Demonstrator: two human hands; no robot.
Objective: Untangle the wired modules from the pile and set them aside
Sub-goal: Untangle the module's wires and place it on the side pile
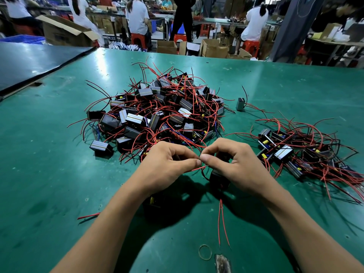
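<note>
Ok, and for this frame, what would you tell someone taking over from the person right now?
Left hand: pinching a red wire.
Right hand: pinching the same wire, a module just below it.
Pile: mid-table, ahead of the hands, large and knotted.
Done: a smaller batch lies to the right, one stray module beside the pile.
Left: free this module, set it with the batch, then work through the pile.

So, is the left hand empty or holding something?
Holding: the left hand pinches a red wire between thumb and forefinger.
</note>
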